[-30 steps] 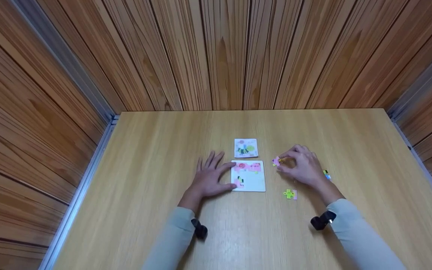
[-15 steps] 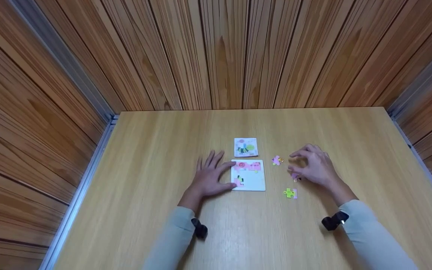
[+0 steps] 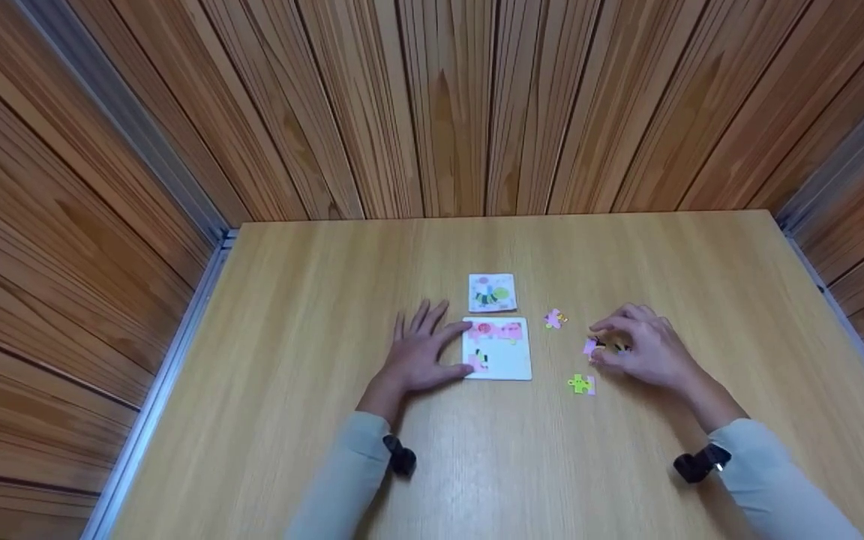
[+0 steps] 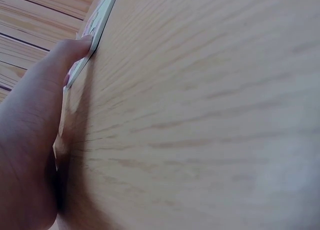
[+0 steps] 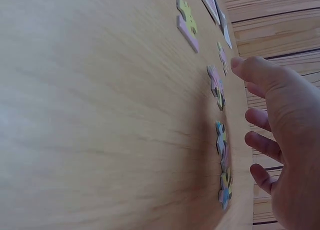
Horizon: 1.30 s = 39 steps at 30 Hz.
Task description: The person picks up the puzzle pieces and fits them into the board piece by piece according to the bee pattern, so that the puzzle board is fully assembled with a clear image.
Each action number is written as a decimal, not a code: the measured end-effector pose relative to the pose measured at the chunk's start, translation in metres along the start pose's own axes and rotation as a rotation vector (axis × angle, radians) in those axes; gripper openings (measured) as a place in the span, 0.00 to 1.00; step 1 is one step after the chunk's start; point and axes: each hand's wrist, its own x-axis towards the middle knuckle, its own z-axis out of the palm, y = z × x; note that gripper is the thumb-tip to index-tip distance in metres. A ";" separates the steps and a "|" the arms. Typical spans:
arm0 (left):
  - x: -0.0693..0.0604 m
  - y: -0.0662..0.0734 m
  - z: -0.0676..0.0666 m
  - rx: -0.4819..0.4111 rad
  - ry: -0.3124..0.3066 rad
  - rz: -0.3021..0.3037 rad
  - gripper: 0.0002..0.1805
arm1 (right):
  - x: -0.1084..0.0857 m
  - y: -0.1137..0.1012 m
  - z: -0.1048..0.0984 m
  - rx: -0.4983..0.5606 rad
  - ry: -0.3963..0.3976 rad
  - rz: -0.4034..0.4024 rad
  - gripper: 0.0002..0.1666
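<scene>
My left hand (image 3: 421, 356) lies spread on the table, its thumb and index finger resting on the left edge of a white puzzle board (image 3: 508, 365). Several pink pieces are set in the board's upper row and lower left corner. To the right, my right hand (image 3: 646, 346) hovers low over loose jigsaw pieces, thumb and fingers apart. A pink and black piece (image 5: 216, 87) lies below its thumb in the right wrist view, and more pieces (image 5: 223, 150) lie under the other fingers. Nothing shows between the fingertips.
Just behind the board lies a square picture card (image 3: 492, 292) with a bee on it. A pink jigsaw piece (image 3: 554, 319) and a yellow-green one (image 3: 580, 385) lie right of the board. Wooden panel walls (image 3: 443, 112) border the table (image 3: 312, 285).
My right hand has moved right and a little nearer, away from the pink piece it was touching, which stays on the table. My left hand has kept its place at the board.
</scene>
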 end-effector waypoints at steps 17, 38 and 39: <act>0.001 0.002 0.001 -0.011 -0.010 -0.031 0.46 | -0.030 -0.006 0.011 -0.049 0.006 -0.127 0.26; 0.000 0.001 0.001 -0.019 0.005 -0.012 0.46 | -0.036 -0.001 0.026 -0.086 0.074 -0.245 0.19; 0.000 0.002 0.001 -0.021 0.002 -0.015 0.46 | -0.036 -0.001 0.027 -0.086 0.084 -0.259 0.19</act>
